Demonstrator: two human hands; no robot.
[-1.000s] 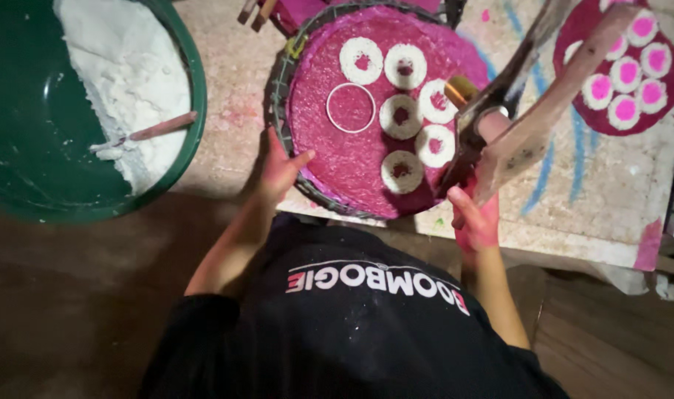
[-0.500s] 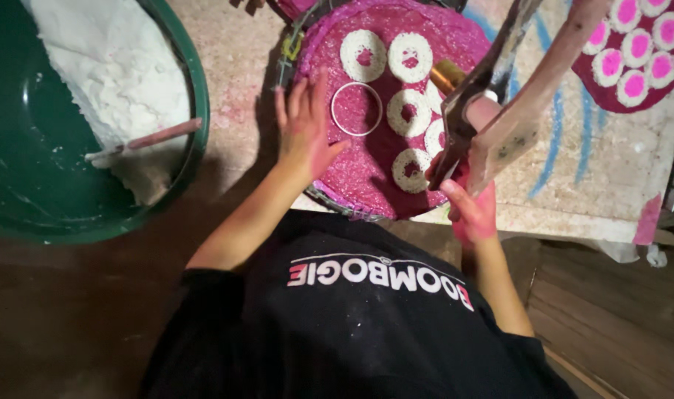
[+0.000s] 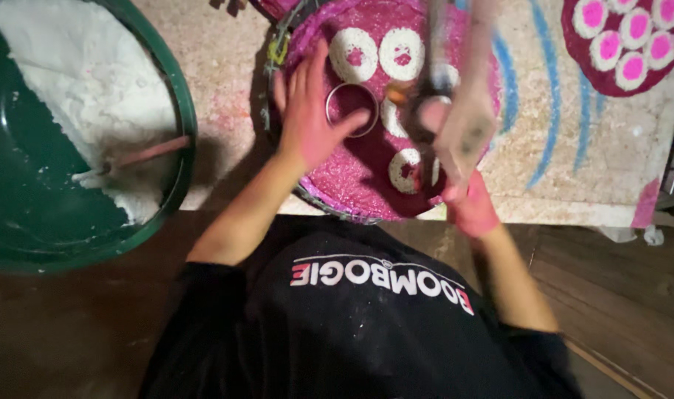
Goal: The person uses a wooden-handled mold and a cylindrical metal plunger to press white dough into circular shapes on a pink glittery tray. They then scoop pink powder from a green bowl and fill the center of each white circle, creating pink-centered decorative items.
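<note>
Far left of the round magenta disc (image 3: 366,170) sits a large green basin (image 3: 34,207), holding a heap of white powder (image 3: 86,89) with a pink-handled stick (image 3: 134,157) lying in it. White lettering runs in a band across the person's black shirt (image 3: 366,325), below the disc.

The left hand (image 3: 311,118) lies flat on the disc's left half, fingers spread and pointing away from the body, released and gripping nothing; its thumb touches the rim of the small metal ring (image 3: 351,109), which rests on the disc just beside the white circles (image 3: 377,53) with pink centres. Half a second ago this hand lay lower on the disc, apart from the ring.

At the disc's right edge the right hand (image 3: 470,208), stained pink, is clenched around the lower end of a blurred wooden tool (image 3: 459,111) that rises over the disc. The tool leaned rightward before; now it stands nearly upright.

Far right of the disc lies a dark red disc (image 3: 625,44) with white and pink circles.
</note>
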